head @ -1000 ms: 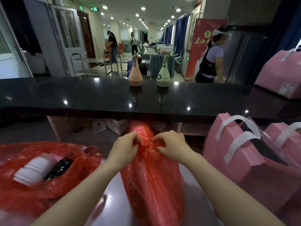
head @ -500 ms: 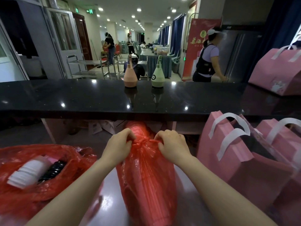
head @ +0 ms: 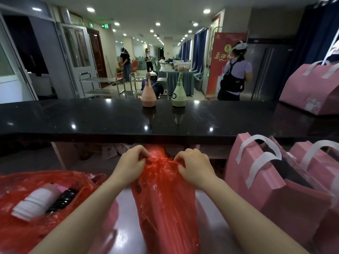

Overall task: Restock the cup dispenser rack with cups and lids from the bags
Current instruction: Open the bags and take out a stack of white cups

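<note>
Nearest, at 6 o'clock, stands the tall red thin-plastic bag [head: 165, 204], upright on the glossy dark worktop [head: 124, 213] and still tied at the top; its contents show only as faint vertical ridges through the film, so I cannot tell whether they are cups. The left hand [head: 131, 165] and right hand [head: 194, 168] sit either side of the knotted neck [head: 161, 161], fingers curled tight and pinching the gathered plastic, working at the knot. At 8 o'clock a second, open red plastic bag [head: 27, 222] lies slumped, and in its mouth lie a sleeve of white stacked lids or cups [head: 34, 202] and a dark stack [head: 62, 200] touching it. At 3 o'clock are pink paper carrier bags with white handles [head: 266, 180]. Farther off, at 12 o'clock, the polished black counter [head: 110, 118] carries a pink bottle-shaped ornament [head: 148, 94] and a green one [head: 178, 96]. No dispenser rack is in view, so the task seems barely begun: one bag open, this one not yet, nothing loaded. Compared with half a second ago the hands keep the same pinch on the neck, the knot remains shut, and the view has tilted slightly; the open bag's contents have not shifted.
</note>
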A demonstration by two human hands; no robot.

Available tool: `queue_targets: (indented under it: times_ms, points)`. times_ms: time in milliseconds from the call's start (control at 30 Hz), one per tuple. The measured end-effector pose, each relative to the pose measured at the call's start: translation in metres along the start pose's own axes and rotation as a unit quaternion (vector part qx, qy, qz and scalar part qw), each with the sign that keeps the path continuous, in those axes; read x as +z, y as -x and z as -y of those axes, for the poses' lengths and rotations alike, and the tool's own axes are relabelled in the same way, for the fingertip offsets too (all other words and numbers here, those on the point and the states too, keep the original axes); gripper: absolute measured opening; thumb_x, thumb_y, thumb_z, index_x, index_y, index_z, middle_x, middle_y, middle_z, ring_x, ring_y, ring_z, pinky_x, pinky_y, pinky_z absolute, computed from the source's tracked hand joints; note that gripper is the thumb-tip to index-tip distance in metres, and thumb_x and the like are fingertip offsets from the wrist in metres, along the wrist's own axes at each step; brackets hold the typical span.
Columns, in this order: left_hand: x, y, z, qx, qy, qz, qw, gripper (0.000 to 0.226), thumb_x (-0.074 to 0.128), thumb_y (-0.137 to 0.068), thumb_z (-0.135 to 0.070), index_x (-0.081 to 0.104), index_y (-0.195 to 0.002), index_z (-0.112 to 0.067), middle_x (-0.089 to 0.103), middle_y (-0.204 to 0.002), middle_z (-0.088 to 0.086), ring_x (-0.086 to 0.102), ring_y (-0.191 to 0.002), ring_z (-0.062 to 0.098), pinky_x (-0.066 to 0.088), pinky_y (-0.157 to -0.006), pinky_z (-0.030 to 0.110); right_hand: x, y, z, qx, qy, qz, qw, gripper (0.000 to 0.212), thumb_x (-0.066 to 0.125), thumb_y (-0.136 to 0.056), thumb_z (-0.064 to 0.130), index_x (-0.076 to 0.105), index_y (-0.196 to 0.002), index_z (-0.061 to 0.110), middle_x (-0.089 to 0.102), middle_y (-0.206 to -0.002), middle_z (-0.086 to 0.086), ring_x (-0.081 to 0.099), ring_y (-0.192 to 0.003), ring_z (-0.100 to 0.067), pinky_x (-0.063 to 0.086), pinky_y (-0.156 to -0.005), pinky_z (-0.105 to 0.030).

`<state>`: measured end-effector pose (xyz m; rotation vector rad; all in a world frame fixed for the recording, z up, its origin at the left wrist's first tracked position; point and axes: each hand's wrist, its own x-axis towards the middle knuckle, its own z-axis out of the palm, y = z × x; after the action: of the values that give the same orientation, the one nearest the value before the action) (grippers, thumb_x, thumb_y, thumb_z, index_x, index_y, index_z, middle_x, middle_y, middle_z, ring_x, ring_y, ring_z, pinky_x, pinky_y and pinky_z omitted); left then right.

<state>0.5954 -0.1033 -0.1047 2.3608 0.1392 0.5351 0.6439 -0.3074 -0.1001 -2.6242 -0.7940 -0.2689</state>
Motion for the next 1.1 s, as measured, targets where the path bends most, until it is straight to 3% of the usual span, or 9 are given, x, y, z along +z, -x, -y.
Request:
queue_targets:
  times_ms: [100, 267, 400, 500, 600, 767, 867, 967, 1100]
  points:
    - [0.002, 0.001, -0.004, -0.001, 0.055, 0.006, 0.998, 0.029, 0.054, -0.083, 0.003, 0.059, -0.075, -0.024, 0.064, -0.070, -0.007, 0.061, -0.065, 0.002, 0.041, -0.056, 0.013, -0.007, -0.001, 0.008, -0.043, -0.051, -0.008, 0.998, 0.021, 0.056, -0.088, 0.039, 0.065, -0.107, 0.036, 0.060, -0.108, 0.013, 0.049, -0.104, -0.011, 0.040, -0.093, -0.034]
    - [0.004, -0.001, -0.006, -0.003, 0.138, 0.016, 0.990, 0.024, 0.057, -0.084, 0.004, 0.059, -0.077, -0.019, 0.069, -0.070, -0.001, 0.069, -0.070, 0.012, 0.053, -0.064, 0.027, -0.004, -0.012, 0.022, -0.042, -0.107, 0.027, 0.993, 0.029, 0.050, -0.094, 0.023, 0.066, -0.117, 0.028, 0.065, -0.118, 0.009, 0.055, -0.113, -0.012, 0.044, -0.097, -0.038]
    - [0.001, -0.004, -0.007, -0.054, 0.212, 0.016, 0.976, 0.031, 0.057, -0.074, 0.001, 0.056, -0.064, -0.028, 0.063, -0.062, -0.001, 0.066, -0.068, 0.025, 0.053, -0.064, 0.038, 0.001, -0.014, 0.026, -0.007, -0.221, 0.059, 0.973, 0.031, 0.057, -0.088, 0.046, 0.067, -0.113, 0.030, 0.068, -0.104, 0.012, 0.060, -0.098, -0.005, 0.049, -0.087, -0.031]
    - [-0.004, -0.010, -0.012, -0.080, 0.270, 0.009, 0.960, 0.030, 0.042, -0.055, -0.005, 0.055, -0.057, -0.032, 0.054, -0.056, -0.005, 0.054, -0.060, 0.020, 0.042, -0.057, 0.036, 0.006, -0.014, 0.026, -0.014, -0.103, 0.070, 0.992, 0.045, 0.068, -0.079, 0.045, 0.057, -0.122, 0.035, 0.064, -0.115, 0.012, 0.056, -0.109, -0.010, 0.048, -0.092, -0.038]
    - [-0.014, -0.017, -0.013, -0.077, 0.286, -0.005, 0.955, 0.028, 0.041, -0.060, -0.006, 0.057, -0.062, -0.029, 0.056, -0.051, -0.007, 0.052, -0.051, 0.011, 0.040, -0.050, 0.029, 0.006, -0.015, 0.021, -0.007, -0.044, 0.033, 0.998, 0.043, 0.063, -0.084, 0.030, 0.052, -0.126, 0.038, 0.062, -0.119, 0.011, 0.053, -0.114, -0.015, 0.044, -0.096, -0.041]
    - [-0.011, -0.018, -0.001, -0.123, 0.442, 0.007, 0.889, 0.035, 0.035, -0.086, 0.013, 0.054, -0.103, -0.012, 0.073, -0.090, 0.007, 0.071, -0.083, 0.021, 0.056, -0.067, 0.027, 0.006, -0.008, 0.000, 0.017, 0.035, -0.041, 0.998, 0.040, 0.060, -0.085, 0.022, 0.054, -0.122, 0.036, 0.051, -0.119, 0.012, 0.042, -0.118, -0.013, 0.029, -0.107, -0.037]
    - [0.008, -0.014, 0.008, -0.049, 0.242, 0.059, 0.967, 0.046, 0.041, -0.080, 0.018, 0.057, -0.101, -0.021, 0.067, -0.106, 0.005, 0.064, -0.100, 0.018, 0.052, -0.083, 0.030, 0.006, 0.001, -0.004, 0.025, 0.055, -0.121, 0.991, 0.021, 0.066, -0.082, 0.036, 0.053, -0.097, 0.031, 0.048, -0.098, 0.011, 0.047, -0.100, -0.014, 0.037, -0.087, -0.031]
    - [0.025, -0.012, 0.013, 0.049, 0.036, 0.110, 0.992, 0.037, 0.060, -0.080, -0.003, 0.058, -0.090, -0.039, 0.064, -0.099, -0.014, 0.060, -0.099, 0.007, 0.048, -0.092, 0.032, 0.008, 0.010, -0.001, 0.060, 0.006, -0.065, 0.996, 0.032, 0.060, -0.079, 0.060, 0.051, -0.082, 0.030, 0.056, -0.085, 0.012, 0.056, -0.085, -0.014, 0.046, -0.072, -0.031]
    - [0.037, -0.017, 0.012, 0.072, 0.007, 0.157, 0.985, 0.023, 0.061, -0.087, -0.021, 0.067, -0.089, -0.043, 0.065, -0.114, -0.013, 0.057, -0.108, 0.005, 0.044, -0.100, 0.036, 0.027, 0.022, 0.002, 0.074, -0.008, 0.091, 0.993, 0.078, 0.066, -0.070, 0.065, 0.039, -0.137, 0.033, 0.049, -0.132, 0.004, 0.049, -0.119, -0.022, 0.044, -0.096, -0.036]
